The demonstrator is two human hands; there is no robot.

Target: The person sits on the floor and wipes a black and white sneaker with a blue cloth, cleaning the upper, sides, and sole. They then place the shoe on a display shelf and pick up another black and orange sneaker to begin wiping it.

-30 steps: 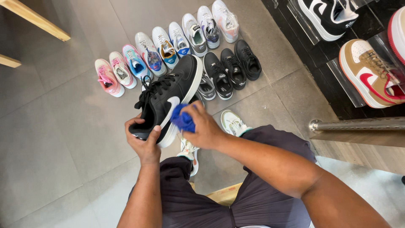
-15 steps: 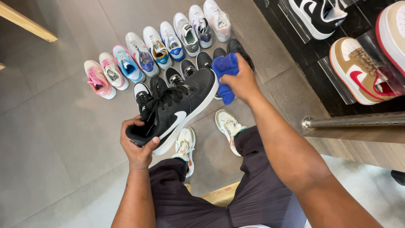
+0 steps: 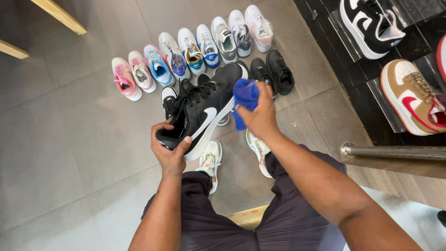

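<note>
Left hand (image 3: 171,149): fingers curled shut around the heel and collar of a black sneaker (image 3: 204,109), thumb across the heel edge; the shoe is held in the air above the floor, toe pointing away from the person.
Right hand (image 3: 260,116): fingers pinched closed on a bunched blue cloth (image 3: 244,98), which is pressed against the white sole edge near the toe of the black sneaker.
Black sneaker: dark upper, white side mark, white sole, laces loose; tilted with its outer side turned upward.
Floor (image 3: 69,139): grey tiles carrying a far row of coloured sneakers (image 3: 190,49), from pink at the left end to pale ones at the right end, and a nearer group of black sneakers (image 3: 274,72) partly hidden behind the held shoe.
Near the knees: a pair of pale sneakers (image 3: 211,158) lying on the tiles, just beyond the dark trousers.
Right edge: display shelf (image 3: 371,88) with a tan-and-red sneaker (image 3: 411,95) on a clear stand.
Technique, as judged: a firm heel grip that steadies the shoe, short strokes along the sole edge, and a fresh fold of cloth at each pass should give the cleanest wipe.
</note>
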